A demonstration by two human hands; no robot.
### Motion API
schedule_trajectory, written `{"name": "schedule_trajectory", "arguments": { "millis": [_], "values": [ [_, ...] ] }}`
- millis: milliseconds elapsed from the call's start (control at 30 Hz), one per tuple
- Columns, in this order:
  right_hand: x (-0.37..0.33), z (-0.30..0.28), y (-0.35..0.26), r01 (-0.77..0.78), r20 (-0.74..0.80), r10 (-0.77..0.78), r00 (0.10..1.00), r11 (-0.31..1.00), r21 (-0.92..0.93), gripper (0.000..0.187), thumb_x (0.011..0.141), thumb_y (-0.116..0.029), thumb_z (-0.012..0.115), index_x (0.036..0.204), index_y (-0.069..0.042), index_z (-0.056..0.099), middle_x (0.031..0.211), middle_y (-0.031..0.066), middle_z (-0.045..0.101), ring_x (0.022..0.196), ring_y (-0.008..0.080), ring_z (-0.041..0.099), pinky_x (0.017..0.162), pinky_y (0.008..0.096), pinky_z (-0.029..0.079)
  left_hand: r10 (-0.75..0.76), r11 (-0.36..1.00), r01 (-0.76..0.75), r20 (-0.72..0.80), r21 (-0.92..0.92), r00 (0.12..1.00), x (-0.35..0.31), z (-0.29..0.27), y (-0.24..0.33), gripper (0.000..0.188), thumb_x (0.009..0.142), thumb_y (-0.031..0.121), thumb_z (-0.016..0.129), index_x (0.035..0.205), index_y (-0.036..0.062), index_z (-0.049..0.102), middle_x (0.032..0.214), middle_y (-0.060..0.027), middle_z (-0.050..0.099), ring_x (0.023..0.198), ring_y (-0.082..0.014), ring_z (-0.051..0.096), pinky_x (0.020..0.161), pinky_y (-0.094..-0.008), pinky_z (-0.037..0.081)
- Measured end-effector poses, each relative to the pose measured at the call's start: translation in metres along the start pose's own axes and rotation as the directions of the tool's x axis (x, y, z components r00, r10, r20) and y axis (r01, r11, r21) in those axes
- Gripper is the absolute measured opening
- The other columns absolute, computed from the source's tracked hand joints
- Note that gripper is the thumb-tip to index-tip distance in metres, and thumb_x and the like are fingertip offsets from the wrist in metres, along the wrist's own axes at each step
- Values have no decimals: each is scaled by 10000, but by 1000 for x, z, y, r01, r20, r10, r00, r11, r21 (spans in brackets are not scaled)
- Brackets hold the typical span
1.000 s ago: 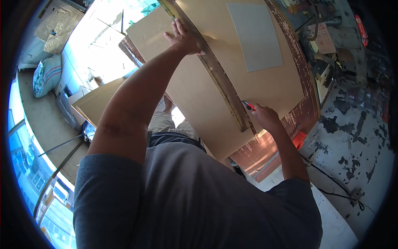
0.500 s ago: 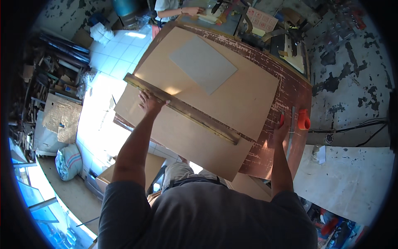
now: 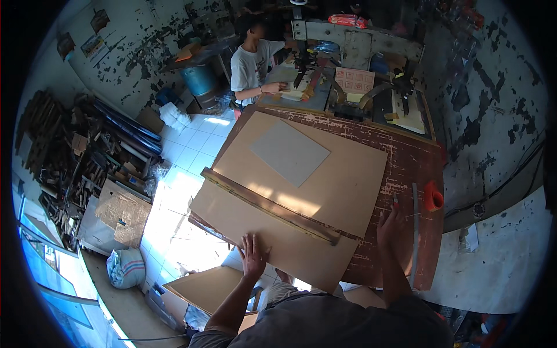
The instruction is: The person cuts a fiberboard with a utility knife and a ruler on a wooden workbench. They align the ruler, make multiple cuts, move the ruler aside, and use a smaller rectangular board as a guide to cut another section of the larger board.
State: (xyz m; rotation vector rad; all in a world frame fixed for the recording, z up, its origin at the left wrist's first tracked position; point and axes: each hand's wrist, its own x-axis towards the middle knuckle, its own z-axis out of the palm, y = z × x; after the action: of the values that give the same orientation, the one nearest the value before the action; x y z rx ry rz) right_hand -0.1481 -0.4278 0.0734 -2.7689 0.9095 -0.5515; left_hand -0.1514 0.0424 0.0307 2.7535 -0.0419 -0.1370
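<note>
Head camera shows your long bar lying slantwise over brown boards on the desk; every place below is told from this bar. On your side of it lies the near board, and on its far side the far board. Beside the right end of the bar, one dark line is visible between these boards.

Your left hand is on the near side of the bar, apart from it. It grips nothing: the fingers are spread, and their tips rest at the edge of the near board. Your right hand is to the right of the bar, with fingers curled around a small knife, of which only the thin front part shows. Whether this hand touches the desk, I cannot tell.

Beyond the bar, a grey sheet lies on the far board. Farther right of the bar are a narrow grey strip and an orange-red roll. Well beyond the bar, a person in a white shirt stands.
</note>
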Motion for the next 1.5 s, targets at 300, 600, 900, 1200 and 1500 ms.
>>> {"name": "schedule_trajectory", "arguments": {
  "millis": [300,600,900,1200,1500],
  "values": [
    [-97,21,-36,691,43,-956,289,240,682,504,881,-329,768,1273,-105,544,1491,179,445,1423,374,400,1119,616,328,232,970,-226,-66,96,970,-39,56,30,600,996,449,554,1362,-24,518,1664,-266,128,1555,-413,99,1205,-671,64],
    [-87,5,-60,823,98,-968,233,249,510,523,922,-465,684,1302,-127,564,1599,168,338,1486,370,327,1148,657,269,312,943,-299,-70,147,948,-33,49,34,705,971,416,590,1472,-47,414,1667,-222,175,1561,-381,113,1209,-666,98],
    [-90,29,-57,709,78,-975,207,204,675,459,936,-394,686,1234,-72,549,1588,184,345,1477,371,327,1174,631,253,298,950,-283,-114,129,948,-33,56,34,703,971,396,597,1469,-63,406,1661,-221,197,1556,-373,152,1207,-658,135],
    [-89,14,-66,816,55,-991,125,134,563,485,917,-419,702,1243,-75,598,1580,212,343,1475,402,321,1178,633,245,257,966,-249,-141,74,956,-35,53,38,730,968,398,603,1500,-41,364,1671,-188,205,1557,-349,171,1220,-627,127],
    [-95,31,-64,754,-1,-984,177,135,643,425,910,-408,706,1164,-73,649,1563,263,343,1475,433,306,1144,659,268,200,979,-203,-169,2,965,-35,57,38,754,971,396,606,1545,10,306,1667,-142,243,1544,-337,221,1231,-582,143]
  ]
}}
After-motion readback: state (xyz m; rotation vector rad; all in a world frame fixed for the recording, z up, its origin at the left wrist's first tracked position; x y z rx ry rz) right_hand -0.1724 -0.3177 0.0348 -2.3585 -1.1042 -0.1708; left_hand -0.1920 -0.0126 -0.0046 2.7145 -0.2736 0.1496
